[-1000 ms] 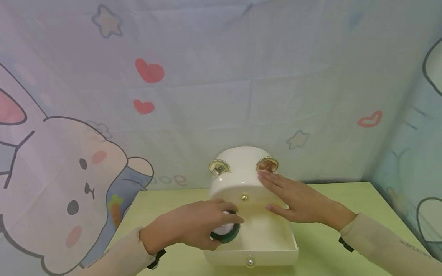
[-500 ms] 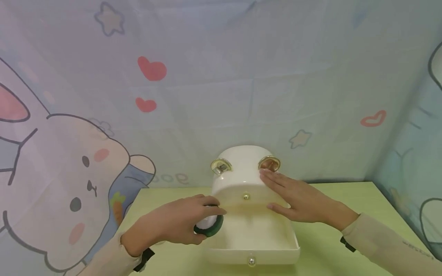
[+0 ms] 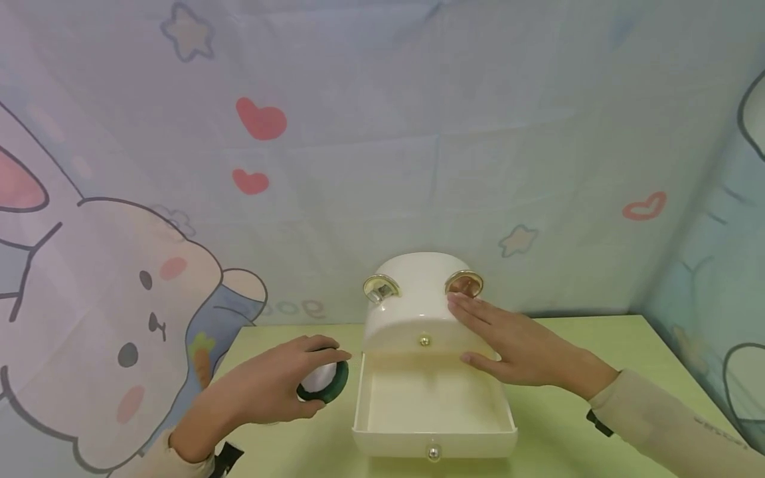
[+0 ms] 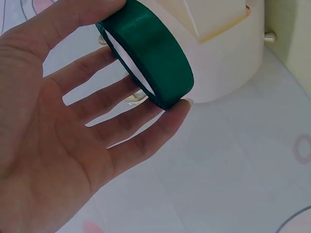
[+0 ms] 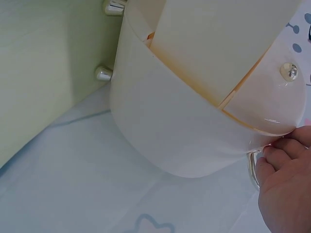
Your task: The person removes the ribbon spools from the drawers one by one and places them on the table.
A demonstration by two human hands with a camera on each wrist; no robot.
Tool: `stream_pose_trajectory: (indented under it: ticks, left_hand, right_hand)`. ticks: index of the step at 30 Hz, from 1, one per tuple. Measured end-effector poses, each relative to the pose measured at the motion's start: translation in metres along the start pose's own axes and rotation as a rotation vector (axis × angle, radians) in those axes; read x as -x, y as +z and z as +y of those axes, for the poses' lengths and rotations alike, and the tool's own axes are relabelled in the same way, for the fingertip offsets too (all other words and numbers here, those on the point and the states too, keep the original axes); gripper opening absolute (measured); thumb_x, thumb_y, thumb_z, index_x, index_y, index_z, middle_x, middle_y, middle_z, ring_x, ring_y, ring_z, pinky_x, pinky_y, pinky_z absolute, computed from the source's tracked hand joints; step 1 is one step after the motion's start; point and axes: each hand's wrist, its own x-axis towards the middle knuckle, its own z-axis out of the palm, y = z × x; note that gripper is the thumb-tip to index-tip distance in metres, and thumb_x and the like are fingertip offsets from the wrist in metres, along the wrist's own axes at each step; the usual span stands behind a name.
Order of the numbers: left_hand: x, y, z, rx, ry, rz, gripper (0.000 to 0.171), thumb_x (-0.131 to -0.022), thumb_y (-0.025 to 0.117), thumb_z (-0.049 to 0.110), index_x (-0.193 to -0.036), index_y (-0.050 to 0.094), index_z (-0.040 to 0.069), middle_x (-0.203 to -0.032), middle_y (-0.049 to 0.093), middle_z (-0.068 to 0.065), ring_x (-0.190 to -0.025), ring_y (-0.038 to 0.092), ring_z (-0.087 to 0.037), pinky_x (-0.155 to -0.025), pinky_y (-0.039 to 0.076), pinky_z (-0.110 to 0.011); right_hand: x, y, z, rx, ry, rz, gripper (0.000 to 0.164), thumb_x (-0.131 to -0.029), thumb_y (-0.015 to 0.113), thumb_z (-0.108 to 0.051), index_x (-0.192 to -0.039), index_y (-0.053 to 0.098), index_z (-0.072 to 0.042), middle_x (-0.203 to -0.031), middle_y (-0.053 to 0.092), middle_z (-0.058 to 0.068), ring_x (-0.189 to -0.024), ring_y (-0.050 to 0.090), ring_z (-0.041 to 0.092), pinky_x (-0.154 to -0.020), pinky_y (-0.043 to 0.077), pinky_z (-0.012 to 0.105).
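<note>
pale green bench [image 3: 556, 431]: left hand [image 3: 257, 385] pinches the ribbon roll [image 3: 339, 385] with its fingers [image 4: 150, 133] left of the pulled-out drawer [image 3: 382, 446], right hand [image 3: 520, 345] resting straight-fingered against the box [image 3: 418, 292]; roll could drop, likely cause a shallow edge hold.

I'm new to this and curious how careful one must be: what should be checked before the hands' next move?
1. Left hand has hold of the green roll: ok, between thumb and fingers.
2. Green roll outside the lower drawer: ok, held beside it.
3. Right hand touching the white box: ok.
4. Lower drawer closed: not ok, it stands pulled out.
5. Space behind the white box free: cannot tell, hidden.
</note>
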Motion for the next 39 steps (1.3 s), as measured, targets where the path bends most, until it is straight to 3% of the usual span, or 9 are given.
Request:
stream_pose_trajectory:
  ticks: [10,18,26,33,39]
  left_hand:
    - [0.024,0.026,-0.028,0.073,-0.085,0.047,0.062,-0.088,0.082,0.024,-0.146,0.059,0.02,-0.146,0.059,-0.009,-0.127,0.064,-0.032,-0.09,0.058,-0.036]
    - [0.031,0.052,-0.064,0.179,-0.141,0.045,0.063,-0.086,0.086,0.027,-0.143,0.061,0.017,-0.142,0.063,-0.008,-0.115,0.067,-0.025,-0.084,0.055,-0.029]
    - [0.041,0.081,-0.092,0.264,-0.171,0.037,0.062,-0.082,0.089,0.027,-0.137,0.065,0.012,-0.133,0.067,-0.008,-0.105,0.065,-0.018,-0.082,0.055,-0.029]
    - [0.049,0.097,-0.102,0.348,-0.204,0.036,0.062,-0.08,0.09,0.028,-0.135,0.067,0.011,-0.131,0.069,-0.008,-0.101,0.063,-0.012,-0.08,0.054,-0.026]
    - [0.058,0.111,-0.108,0.348,-0.214,0.064,0.061,-0.078,0.092,0.028,-0.132,0.068,0.011,-0.129,0.07,-0.01,-0.1,0.063,-0.013,-0.078,0.053,-0.026]
  right_hand:
    - [0.0,-0.001,-0.001,0.01,-0.001,0.005,0.08,-0.104,0.062,-0.045,-0.167,0.027,-0.01,-0.174,0.029,0.008,-0.158,0.038,0.03,-0.119,0.045,0.047]
    - [0.0,-0.002,0.0,0.018,-0.005,0.01,0.08,-0.104,0.063,-0.044,-0.166,0.028,-0.008,-0.173,0.03,0.011,-0.157,0.039,0.031,-0.119,0.045,0.047]
    - [-0.002,-0.001,0.001,0.014,-0.006,0.013,0.08,-0.104,0.063,-0.044,-0.166,0.028,-0.008,-0.173,0.03,0.011,-0.157,0.039,0.032,-0.118,0.046,0.048]
    - [-0.001,0.0,0.002,0.021,-0.015,0.027,0.081,-0.103,0.064,-0.043,-0.166,0.028,-0.008,-0.173,0.031,0.012,-0.155,0.041,0.032,-0.116,0.048,0.048]
    - [-0.001,0.001,0.003,0.029,-0.035,0.054,0.079,-0.103,0.064,-0.041,-0.165,0.029,-0.006,-0.171,0.034,0.013,-0.153,0.044,0.034,-0.113,0.05,0.049]
